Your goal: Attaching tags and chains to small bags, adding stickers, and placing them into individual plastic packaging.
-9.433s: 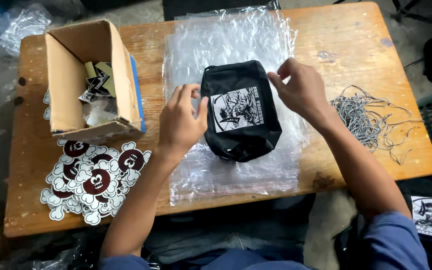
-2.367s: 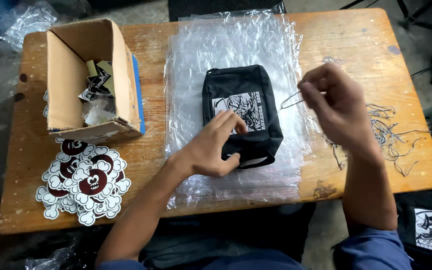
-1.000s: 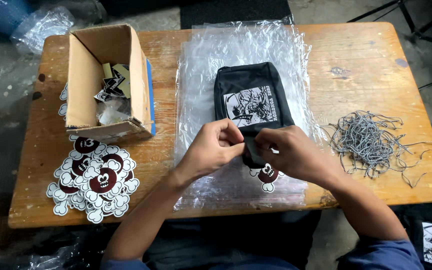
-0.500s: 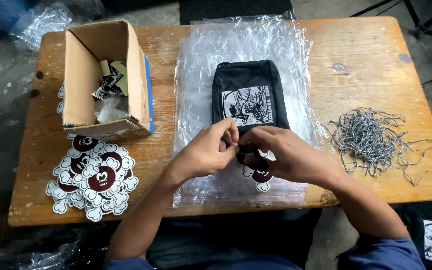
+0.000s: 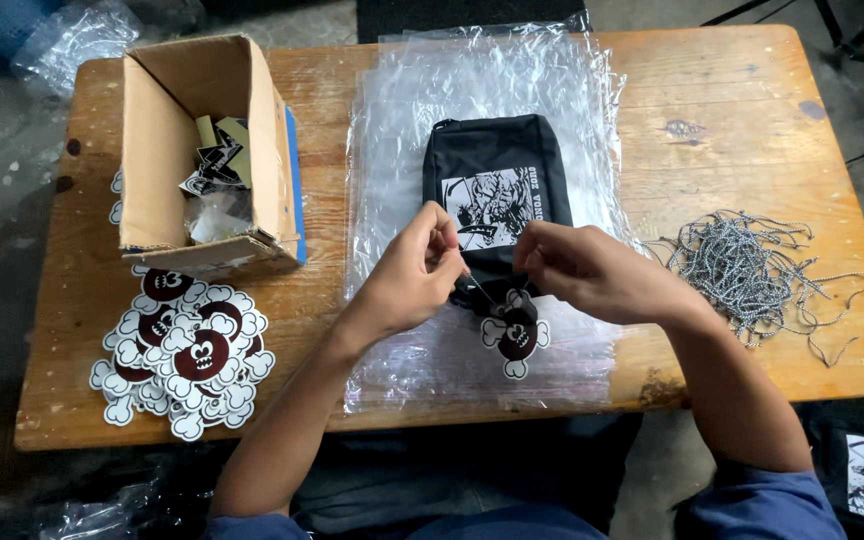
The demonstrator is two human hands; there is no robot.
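On the clear plastic sheets spread over the middle of the wooden table, a black pouch with a white printed patch is laid flat. At its near edge, a thin cord is pinched between the closed fingertips of the left hand and the right hand, and a skull-and-bones tag is seen lying just below them on the plastic. A heap of grey cords is found to the right, an open cardboard box holding cards to the left, and a pile of matching skull tags in front of the box.
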